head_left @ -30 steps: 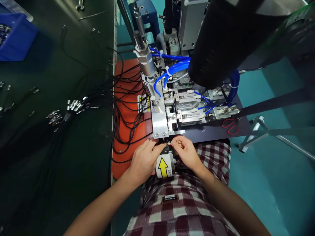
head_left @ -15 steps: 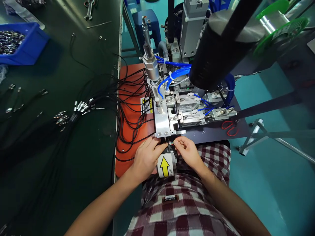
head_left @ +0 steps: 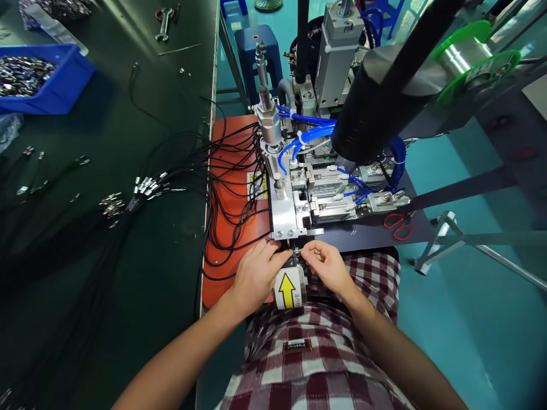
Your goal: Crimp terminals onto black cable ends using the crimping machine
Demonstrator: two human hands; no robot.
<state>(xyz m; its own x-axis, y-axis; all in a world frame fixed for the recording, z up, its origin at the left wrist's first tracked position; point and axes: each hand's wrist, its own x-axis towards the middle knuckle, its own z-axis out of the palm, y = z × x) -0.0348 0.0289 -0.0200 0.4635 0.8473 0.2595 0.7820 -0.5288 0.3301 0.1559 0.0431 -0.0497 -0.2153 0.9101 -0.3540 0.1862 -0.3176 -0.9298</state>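
Thin wires (head_left: 299, 250), pinched in right hand (head_left: 327, 266), near left hand (head_left: 257, 274)

Machine plate (head_left: 285, 218) smooth metal; bin (head_left: 70, 78) plastic; garment (head_left: 318, 373) cloth.

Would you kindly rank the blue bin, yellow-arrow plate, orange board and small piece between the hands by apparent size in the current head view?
1. Orange board, partly covered
2. Blue bin, cut off by the frame
3. Yellow-arrow plate
4. Small piece
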